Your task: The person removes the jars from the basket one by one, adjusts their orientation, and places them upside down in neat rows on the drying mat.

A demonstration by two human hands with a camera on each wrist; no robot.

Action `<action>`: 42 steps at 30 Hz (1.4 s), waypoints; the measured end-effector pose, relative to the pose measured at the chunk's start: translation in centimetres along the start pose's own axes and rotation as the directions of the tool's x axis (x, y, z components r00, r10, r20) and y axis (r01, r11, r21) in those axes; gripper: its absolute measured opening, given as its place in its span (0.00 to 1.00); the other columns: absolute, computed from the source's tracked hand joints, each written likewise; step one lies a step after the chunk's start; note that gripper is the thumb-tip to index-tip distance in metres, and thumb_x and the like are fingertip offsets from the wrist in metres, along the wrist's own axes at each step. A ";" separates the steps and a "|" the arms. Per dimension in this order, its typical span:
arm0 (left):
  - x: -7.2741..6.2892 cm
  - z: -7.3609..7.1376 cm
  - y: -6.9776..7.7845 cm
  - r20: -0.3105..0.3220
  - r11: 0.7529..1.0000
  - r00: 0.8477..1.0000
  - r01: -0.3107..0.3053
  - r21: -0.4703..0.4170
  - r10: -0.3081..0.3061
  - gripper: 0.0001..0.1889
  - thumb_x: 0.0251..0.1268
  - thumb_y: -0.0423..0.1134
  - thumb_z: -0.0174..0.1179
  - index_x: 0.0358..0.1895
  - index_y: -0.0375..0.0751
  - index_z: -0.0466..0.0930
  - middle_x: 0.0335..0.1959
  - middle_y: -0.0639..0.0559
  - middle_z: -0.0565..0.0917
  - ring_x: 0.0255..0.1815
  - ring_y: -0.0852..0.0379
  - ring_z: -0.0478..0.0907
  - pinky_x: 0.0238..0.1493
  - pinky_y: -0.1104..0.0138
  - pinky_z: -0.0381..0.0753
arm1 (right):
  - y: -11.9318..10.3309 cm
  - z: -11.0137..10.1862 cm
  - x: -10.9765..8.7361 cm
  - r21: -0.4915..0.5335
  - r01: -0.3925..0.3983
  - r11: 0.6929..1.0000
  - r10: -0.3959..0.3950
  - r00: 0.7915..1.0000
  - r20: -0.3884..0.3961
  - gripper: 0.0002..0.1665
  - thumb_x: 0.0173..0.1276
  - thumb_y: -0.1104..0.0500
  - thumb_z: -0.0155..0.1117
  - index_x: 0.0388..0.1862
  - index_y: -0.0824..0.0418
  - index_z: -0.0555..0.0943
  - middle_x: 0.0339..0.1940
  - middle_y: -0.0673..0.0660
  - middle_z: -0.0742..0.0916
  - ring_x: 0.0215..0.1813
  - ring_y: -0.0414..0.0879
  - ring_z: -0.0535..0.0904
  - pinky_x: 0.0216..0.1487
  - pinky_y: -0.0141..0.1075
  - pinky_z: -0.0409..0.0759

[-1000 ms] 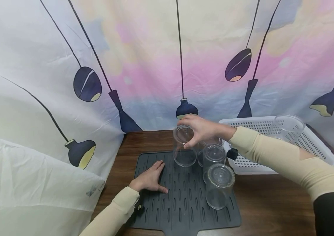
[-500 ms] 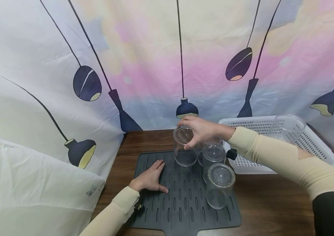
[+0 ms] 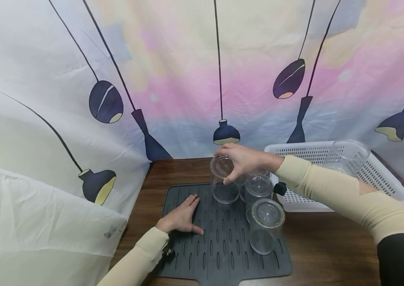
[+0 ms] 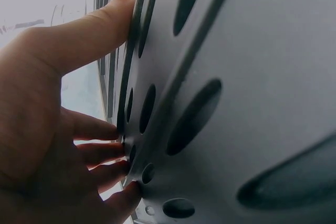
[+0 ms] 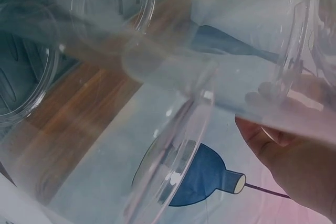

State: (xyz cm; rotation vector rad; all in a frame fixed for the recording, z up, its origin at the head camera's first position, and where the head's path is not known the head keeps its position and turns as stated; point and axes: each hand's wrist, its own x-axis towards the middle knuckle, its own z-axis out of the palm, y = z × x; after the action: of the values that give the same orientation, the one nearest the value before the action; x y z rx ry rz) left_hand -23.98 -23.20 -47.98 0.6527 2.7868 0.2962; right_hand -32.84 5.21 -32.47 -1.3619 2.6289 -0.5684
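My right hand [image 3: 243,159] grips a clear drinking glass [image 3: 224,194] near its top, fingers on the far side and thumb on the near side. This glass stands over the back part of a dark grey drying mat [image 3: 220,258]. Beside it stand more clear glasses: a front one [image 3: 265,238], a middle one [image 3: 258,192], and one behind, partly hidden by my right hand. They seem to stand bottom up. My left hand [image 3: 181,216] rests on the mat's left side, its fingers spread; the left wrist view shows the fingertips [image 4: 123,198] touching the mat.
A white perforated basket [image 3: 307,204] stands at the back right, with a clear glass [image 3: 348,157] in it. My right forearm crosses over its front. Brown wooden tabletop [image 3: 327,246] surrounds the mat. A lamp-patterned cloth [image 3: 187,79] hangs behind.
The glass in my right hand has shifted slightly toward me and to the right, and the hand has lowered a little. My left hand and the other glasses have stayed in place.
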 end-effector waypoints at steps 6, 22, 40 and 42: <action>0.0 0.1 -0.1 -0.005 1.000 1.000 -0.004 -0.005 0.004 0.62 0.42 0.67 0.72 0.76 0.34 0.53 0.78 0.39 0.52 0.79 0.42 0.50 0.71 0.49 0.63 | -0.1 0.3 0.0 0.004 -0.014 1.000 0.014 1.000 0.014 0.55 0.47 0.35 0.77 0.71 0.53 0.67 0.71 0.57 0.69 0.70 0.54 0.65 0.61 0.50 0.74; 0.0 0.1 0.0 -0.003 1.000 1.000 0.004 -0.004 -0.004 0.62 0.42 0.66 0.73 0.76 0.33 0.53 0.78 0.39 0.52 0.79 0.42 0.49 0.71 0.49 0.63 | -0.3 0.7 -0.1 -0.004 -0.033 0.999 0.034 0.999 0.021 0.55 0.46 0.35 0.78 0.71 0.52 0.68 0.68 0.56 0.71 0.67 0.53 0.67 0.60 0.49 0.74; 0.0 0.1 -0.1 -0.005 1.000 1.000 -0.004 -0.007 0.004 0.62 0.43 0.65 0.73 0.76 0.33 0.52 0.78 0.39 0.51 0.79 0.42 0.49 0.71 0.49 0.63 | -0.3 1.3 0.2 -0.051 0.002 0.999 0.001 0.998 0.063 0.55 0.48 0.34 0.76 0.72 0.55 0.68 0.69 0.59 0.71 0.68 0.55 0.68 0.62 0.51 0.74; 0.0 0.1 0.0 -0.003 1.000 1.000 -0.001 -0.008 0.001 0.62 0.43 0.66 0.73 0.76 0.33 0.52 0.78 0.39 0.51 0.79 0.42 0.49 0.71 0.49 0.63 | -0.3 1.4 0.2 -0.056 0.007 0.998 -0.003 0.998 0.070 0.55 0.49 0.34 0.76 0.72 0.55 0.67 0.70 0.60 0.70 0.68 0.56 0.68 0.62 0.52 0.74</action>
State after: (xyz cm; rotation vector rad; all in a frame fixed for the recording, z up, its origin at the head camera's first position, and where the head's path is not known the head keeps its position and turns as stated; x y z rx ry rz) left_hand -23.97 -23.21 -48.06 0.6522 2.7869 0.3083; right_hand -32.37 4.50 -33.61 -1.3783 2.6048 -0.4418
